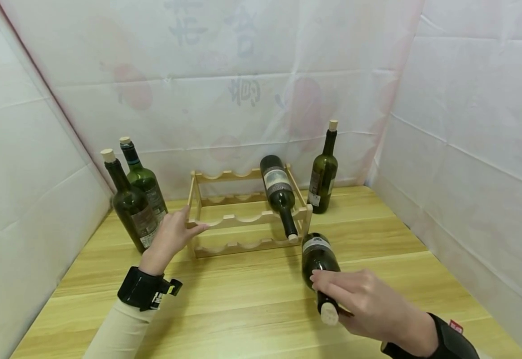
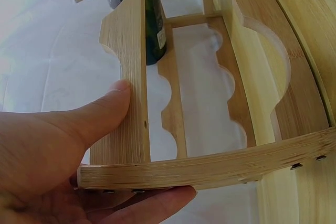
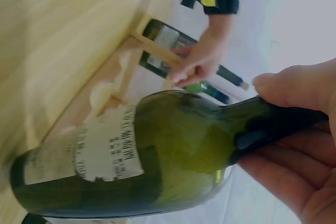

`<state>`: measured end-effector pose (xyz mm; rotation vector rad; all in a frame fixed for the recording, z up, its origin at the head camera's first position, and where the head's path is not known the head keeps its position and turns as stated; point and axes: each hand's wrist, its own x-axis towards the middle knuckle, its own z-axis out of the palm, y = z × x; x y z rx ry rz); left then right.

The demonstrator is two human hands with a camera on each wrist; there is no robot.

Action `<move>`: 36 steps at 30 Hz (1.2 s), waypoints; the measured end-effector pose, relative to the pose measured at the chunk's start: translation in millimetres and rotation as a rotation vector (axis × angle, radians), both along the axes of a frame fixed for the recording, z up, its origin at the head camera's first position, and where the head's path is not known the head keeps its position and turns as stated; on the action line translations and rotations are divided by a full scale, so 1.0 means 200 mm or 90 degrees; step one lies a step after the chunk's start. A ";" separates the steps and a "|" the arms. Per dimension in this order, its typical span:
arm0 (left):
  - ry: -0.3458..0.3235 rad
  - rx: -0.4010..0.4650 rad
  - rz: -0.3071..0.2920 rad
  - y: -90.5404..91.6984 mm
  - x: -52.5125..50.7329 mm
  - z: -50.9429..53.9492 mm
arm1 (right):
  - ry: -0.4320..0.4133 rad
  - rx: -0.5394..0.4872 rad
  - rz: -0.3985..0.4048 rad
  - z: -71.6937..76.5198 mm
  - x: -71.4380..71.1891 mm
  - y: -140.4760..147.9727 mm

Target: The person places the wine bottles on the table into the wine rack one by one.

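A two-tier wooden rack (image 1: 226, 221) stands on the table, with one dark bottle (image 1: 279, 192) lying in its top right place, cork towards the front. My left hand (image 1: 171, 237) holds the rack's front left corner; in the left wrist view the thumb of that hand (image 2: 79, 129) presses the scalloped rail (image 2: 134, 77) and its fingers lie under the side bar. In my right hand (image 1: 373, 304) is a second bottle (image 1: 318, 257), gripped by the neck, cork towards me, in front of the rack's right end. The right wrist view shows this bottle's torn label (image 3: 107, 148) and my hand (image 3: 299, 145) round the neck.
Two corked green bottles stand upright left of the rack, the nearer one (image 1: 135, 212) in front of the other (image 1: 146, 182). Another upright bottle (image 1: 323, 174) is at the rack's right. White sheeting (image 1: 225, 119) hangs behind and at both sides of the wooden table (image 1: 243, 304).
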<state>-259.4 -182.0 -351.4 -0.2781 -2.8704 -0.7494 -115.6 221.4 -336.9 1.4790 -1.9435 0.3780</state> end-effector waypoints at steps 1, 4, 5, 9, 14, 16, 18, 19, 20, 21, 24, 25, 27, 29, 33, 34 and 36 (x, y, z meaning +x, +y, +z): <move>-0.003 0.000 0.002 0.00 0.00 0.00 | 0.013 0.002 0.008 -0.01 0.00 -0.01; -0.004 -0.002 0.006 0.00 0.00 0.00 | 0.057 0.006 0.031 -0.04 0.01 -0.03; -0.004 -0.001 0.006 0.00 0.00 0.00 | 0.070 0.009 0.039 -0.05 0.01 -0.03; -0.003 0.004 0.004 0.00 -0.01 0.00 | 0.109 0.025 0.061 -0.08 0.02 -0.05; 0.003 0.002 0.004 -0.01 -0.01 0.00 | 0.104 0.028 0.087 -0.10 0.02 -0.07; 0.005 0.003 0.002 -0.01 -0.01 -0.01 | 0.102 0.038 0.093 -0.12 0.02 -0.07; 0.010 0.002 0.001 -0.01 -0.01 -0.01 | 0.103 0.049 0.088 -0.13 0.01 -0.08; 0.007 0.003 0.000 -0.01 -0.01 -0.01 | 0.107 0.059 0.084 -0.14 0.01 -0.07; 0.006 0.003 0.000 -0.01 -0.01 -0.01 | 0.110 0.068 0.082 -0.15 0.00 -0.07; 0.006 0.004 -0.001 -0.01 0.00 -0.01 | 0.113 0.071 0.083 -0.16 0.00 -0.07; 0.006 0.003 0.001 -0.01 0.00 -0.02 | 0.127 0.098 0.082 -0.18 -0.02 -0.08; 0.007 0.002 0.001 -0.01 0.00 -0.02 | 0.132 0.098 0.087 -0.19 -0.03 -0.08; 0.009 -0.001 0.001 -0.01 -0.01 -0.02 | 0.146 0.092 0.100 -0.20 -0.05 -0.09; 0.008 -0.003 0.001 0.00 -0.01 -0.02 | 0.156 0.084 0.112 -0.20 -0.06 -0.10; 0.001 -0.003 0.002 0.00 -0.01 -0.01 | 0.177 0.070 0.135 -0.20 -0.08 -0.11; 0.000 -0.002 0.002 0.00 -0.01 -0.01 | 0.185 0.069 0.139 -0.21 -0.09 -0.11; -0.002 0.000 0.003 -0.01 -0.01 0.00 | 0.207 0.067 0.143 -0.23 -0.12 -0.11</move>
